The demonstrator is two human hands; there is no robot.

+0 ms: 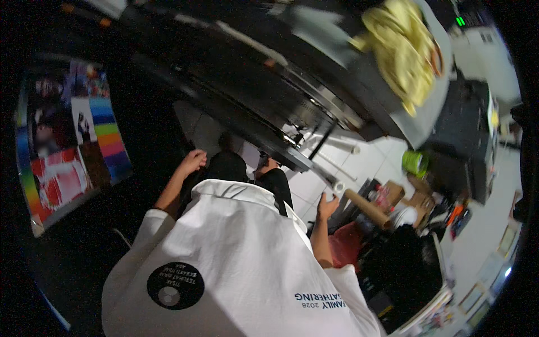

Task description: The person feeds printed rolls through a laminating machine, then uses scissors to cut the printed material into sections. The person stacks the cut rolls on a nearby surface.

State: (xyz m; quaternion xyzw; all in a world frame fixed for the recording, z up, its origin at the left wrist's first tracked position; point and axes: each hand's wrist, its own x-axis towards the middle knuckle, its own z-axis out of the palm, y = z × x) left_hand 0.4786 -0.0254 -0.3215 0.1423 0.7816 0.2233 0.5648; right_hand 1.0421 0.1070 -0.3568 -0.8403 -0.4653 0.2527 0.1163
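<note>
My left hand (196, 161) hangs loosely curled beside my left knee, with nothing visible in it; the inner side of the fingers is hidden. My right hand (327, 206) is off my right side, thumb and fingers apart, holding nothing. Just above it is the pale open end of a roll or tube (337, 185). A brown cardboard tube (367, 208) lies to its right. Ahead of my knees, a long dark bar (236, 122) of a large machine runs diagonally across the view. A crumpled yellow cloth (400, 54) lies on a grey surface at the upper right.
Colourful printed sheets (76, 143) hang at the left. A green container (415, 163) stands on the white tiled floor (366, 162), near cardboard boxes (393, 193). A red seat-like thing (345, 244) and a black heap (404, 269) are by my right arm. A dark cabinet (461, 139) stands farther right.
</note>
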